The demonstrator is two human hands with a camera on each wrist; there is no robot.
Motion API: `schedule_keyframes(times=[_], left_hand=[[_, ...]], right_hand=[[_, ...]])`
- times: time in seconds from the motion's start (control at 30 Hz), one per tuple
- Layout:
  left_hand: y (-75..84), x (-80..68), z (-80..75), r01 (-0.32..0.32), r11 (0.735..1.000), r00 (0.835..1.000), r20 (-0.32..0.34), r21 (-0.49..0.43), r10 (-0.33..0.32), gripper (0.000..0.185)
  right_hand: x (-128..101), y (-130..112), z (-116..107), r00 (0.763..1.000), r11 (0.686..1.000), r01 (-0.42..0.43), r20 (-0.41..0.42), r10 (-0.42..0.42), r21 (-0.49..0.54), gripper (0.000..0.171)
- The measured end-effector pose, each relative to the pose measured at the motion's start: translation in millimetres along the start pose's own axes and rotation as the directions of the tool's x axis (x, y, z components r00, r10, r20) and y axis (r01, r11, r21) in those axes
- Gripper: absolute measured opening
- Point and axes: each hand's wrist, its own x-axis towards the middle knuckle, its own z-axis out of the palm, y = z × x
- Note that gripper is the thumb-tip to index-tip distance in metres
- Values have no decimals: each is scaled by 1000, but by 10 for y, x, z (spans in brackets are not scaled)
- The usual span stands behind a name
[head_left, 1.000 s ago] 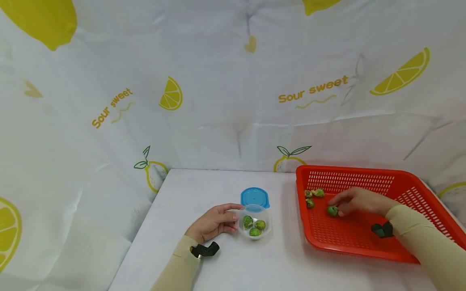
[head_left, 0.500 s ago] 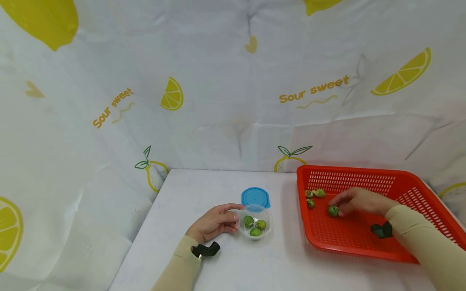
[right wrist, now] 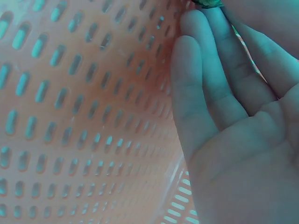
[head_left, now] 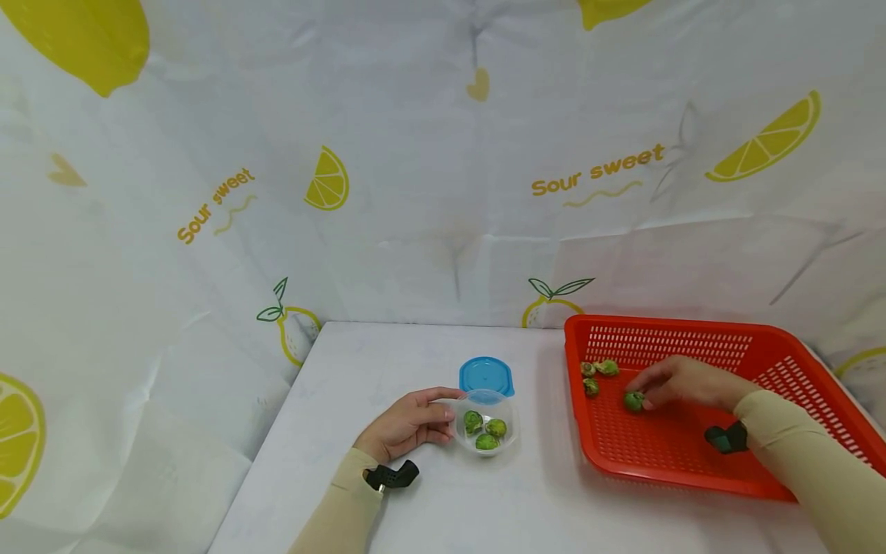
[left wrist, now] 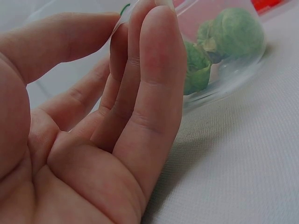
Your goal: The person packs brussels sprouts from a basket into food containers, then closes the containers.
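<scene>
Head view: the right hand [head_left: 681, 382] pinches a green Brussels sprout [head_left: 633, 401] with its fingers [head_left: 640, 384] inside the red basket [head_left: 782, 362], which sits at 3 o'clock on the bench [head_left: 360, 369]. Three more sprouts [head_left: 597, 371] lie just beyond, near the basket's far left corner. The left hand [head_left: 404, 425] rests on the bench, its fingers [left wrist: 156, 70] nearly straight against the side of a clear plastic bowl [head_left: 504, 402]. The bowl holds three sprouts [head_left: 486, 428]. A blue lid [head_left: 486, 375] lies at the bowl's 12 o'clock, just beside it.
</scene>
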Motion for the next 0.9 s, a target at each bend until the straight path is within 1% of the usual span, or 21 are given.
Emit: schedule_keyframes(times=[0.23,0.37,0.5,0.63,0.8,0.9], left_hand=[[-1,6,9,1,1000,1000,-4,1,-1,54],[-3,5,7,-1,1000,1000,-10,10,1,53],[-7,13,3,-2,1000,1000,-14,9,2,54],[-15,23,-3,4,1000,1000,-8,1,-4,54],[-8,14,1,2,1000,1000,-2,3,-2,55],[-2,6,9,-1,1000,1000,-1,6,1,56]], right_hand=[[-63,44,-67,998,1000,0,-62,-1,-17,34],[-132,2,-110,996,1000,6,-87,-7,-14,38],[-217,-60,-142,992,1000,-16,-124,14,-15,43],[-295,-132,-148,989,1000,-29,-142,29,3,45],[-366,-258,-104,985,999,-27,-171,30,24,47],[-423,-371,-58,981,998,-35,-190,45,54,49]])
